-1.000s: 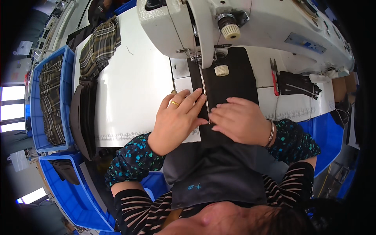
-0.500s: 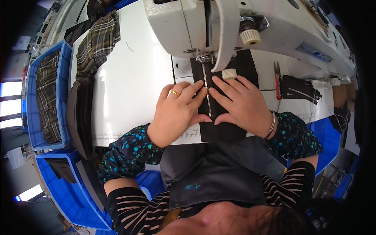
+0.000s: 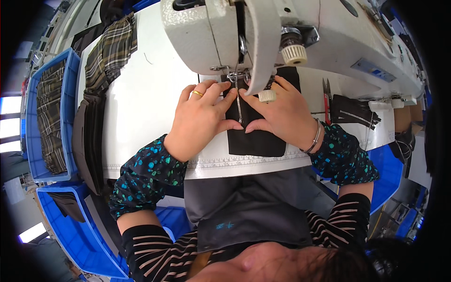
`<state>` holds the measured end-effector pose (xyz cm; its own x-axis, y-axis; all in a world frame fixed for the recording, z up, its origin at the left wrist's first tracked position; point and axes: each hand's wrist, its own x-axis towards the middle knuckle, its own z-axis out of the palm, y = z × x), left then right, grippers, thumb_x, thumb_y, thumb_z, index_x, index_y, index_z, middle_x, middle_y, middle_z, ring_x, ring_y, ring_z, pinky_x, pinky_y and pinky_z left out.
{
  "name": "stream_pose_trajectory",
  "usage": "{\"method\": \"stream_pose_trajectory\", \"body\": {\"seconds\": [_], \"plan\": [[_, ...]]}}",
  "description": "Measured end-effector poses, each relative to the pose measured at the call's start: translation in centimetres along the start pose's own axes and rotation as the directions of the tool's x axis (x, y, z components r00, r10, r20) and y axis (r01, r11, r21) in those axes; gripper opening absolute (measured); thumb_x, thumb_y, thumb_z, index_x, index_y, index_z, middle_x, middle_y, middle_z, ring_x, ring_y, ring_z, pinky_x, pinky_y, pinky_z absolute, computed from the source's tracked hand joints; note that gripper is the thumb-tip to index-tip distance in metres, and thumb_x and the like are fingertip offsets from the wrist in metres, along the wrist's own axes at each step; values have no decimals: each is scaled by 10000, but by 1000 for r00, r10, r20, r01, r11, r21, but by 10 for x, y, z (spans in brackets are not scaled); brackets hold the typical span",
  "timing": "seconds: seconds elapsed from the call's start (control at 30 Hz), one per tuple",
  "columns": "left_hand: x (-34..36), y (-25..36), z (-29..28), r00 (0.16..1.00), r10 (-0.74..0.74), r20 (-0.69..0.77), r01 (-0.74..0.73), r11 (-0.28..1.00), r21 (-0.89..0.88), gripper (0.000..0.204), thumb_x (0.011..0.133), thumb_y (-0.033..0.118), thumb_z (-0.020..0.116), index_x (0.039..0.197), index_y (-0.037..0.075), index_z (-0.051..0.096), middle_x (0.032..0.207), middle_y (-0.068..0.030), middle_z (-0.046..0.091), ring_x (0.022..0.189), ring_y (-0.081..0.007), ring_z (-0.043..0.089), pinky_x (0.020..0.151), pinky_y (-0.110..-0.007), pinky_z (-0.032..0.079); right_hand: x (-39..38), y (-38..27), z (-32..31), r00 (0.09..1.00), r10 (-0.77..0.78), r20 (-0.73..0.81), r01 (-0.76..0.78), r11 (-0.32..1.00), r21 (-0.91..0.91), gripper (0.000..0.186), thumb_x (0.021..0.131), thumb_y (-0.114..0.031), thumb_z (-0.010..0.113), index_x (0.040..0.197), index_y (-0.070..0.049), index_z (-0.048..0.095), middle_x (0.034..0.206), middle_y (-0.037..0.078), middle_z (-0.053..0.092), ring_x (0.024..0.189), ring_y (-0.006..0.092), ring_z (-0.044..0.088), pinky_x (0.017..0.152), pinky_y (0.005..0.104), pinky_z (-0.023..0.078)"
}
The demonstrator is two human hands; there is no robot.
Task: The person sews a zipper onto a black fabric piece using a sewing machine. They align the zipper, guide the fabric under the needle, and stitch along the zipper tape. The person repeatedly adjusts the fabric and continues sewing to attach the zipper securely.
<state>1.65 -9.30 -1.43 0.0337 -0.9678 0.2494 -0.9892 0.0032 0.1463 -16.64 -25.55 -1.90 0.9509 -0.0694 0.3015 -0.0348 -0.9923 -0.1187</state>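
Observation:
A black fabric piece [image 3: 257,141] lies flat under the needle area of a white sewing machine [image 3: 199,40]. Down it runs a silver metal zipper [image 3: 238,104], its pull at the near end between my thumbs. My left hand [image 3: 199,113] presses on the cloth left of the zipper, fingers stretched out, fingertips close to the presser foot [image 3: 237,76]. On the other side, my right hand [image 3: 287,113] rests with spread fingers, partly behind a cream knob [image 3: 267,96]. Both thumbs point inward and almost meet. The needle tip is too small to make out.
Red-handled scissors [image 3: 326,101] and a bundle of dark zipper pieces [image 3: 351,112] lie to the right. At left are plaid cloth [image 3: 109,51], stacked dark pieces [image 3: 84,141] and a blue bin [image 3: 71,101] holding plaid pieces. A printed ruler [image 3: 235,163] follows the table's near edge.
The black fabric has slid away from me, deeper under the machine, and its near edge now lies beyond the ruler. Both hands moved forward with it, still flat. The view has shifted slightly.

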Motion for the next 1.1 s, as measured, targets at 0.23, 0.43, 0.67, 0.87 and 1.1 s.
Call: {"method": "stream_pose_trajectory", "body": {"seconds": [0.23, 0.43, 0.67, 0.87, 1.1], "plan": [[6, -3, 3, 1000, -18, -4, 18, 999, -31, 673, 765, 481, 788, 1308, 92, 701, 1347, -38, 647, 1292, -249, 558, 1062, -437, 447, 3, 9, 6, 999, 19, -29, -17, 997, 79, 585, 711, -513, 823, 1082, -69, 742, 1202, 131, 683, 1295, 333, 590, 1103, 504, 446], [-7, 7, 9, 997, -13, -81, 9, 999, -43, 619, 763, 421, 811, 1267, 71, 731, 1336, -53, 677, 1223, -278, 611, 1032, -431, 485, -4, 0, 1, 1000, -8, -3, 8, 999, 32, 577, 770, -450, 803, 1169, -42, 720, 1233, 152, 692, 1276, 332, 604, 1099, 501, 451], [-22, 21, 5, 997, 24, -70, -30, 995, -96, 581, 741, 366, 835, 1231, 66, 751, 1296, -48, 690, 1228, -272, 623, 1052, -428, 491, -27, -28, -7, 998, -47, 39, 46, 999, 14, 596, 824, -410, 776, 1233, 15, 693, 1311, 195, 675, 1242, 331, 622, 1093, 491, 465], [-9, 12, 6, 997, 19, -77, -25, 997, -75, 548, 775, 384, 816, 1232, 87, 756, 1293, -42, 690, 1220, -266, 617, 1060, -439, 471, -17, -17, -3, 998, -36, 48, 35, 999, 17, 574, 836, -402, 776, 1224, 14, 699, 1235, 170, 694, 1232, 326, 626, 1092, 493, 463], [6, -1, 16, 991, 4, -136, -14, 997, -75, 485, 836, 383, 785, 1227, 97, 757, 1275, -31, 691, 1205, -250, 606, 1052, -448, 454, -2, 3, 5, 999, -27, -29, 27, 1000, 16, 448, 811, -383, 807, 1074, -27, 740, 1143, 143, 710, 1217, 311, 634, 1082, 483, 469]]}}
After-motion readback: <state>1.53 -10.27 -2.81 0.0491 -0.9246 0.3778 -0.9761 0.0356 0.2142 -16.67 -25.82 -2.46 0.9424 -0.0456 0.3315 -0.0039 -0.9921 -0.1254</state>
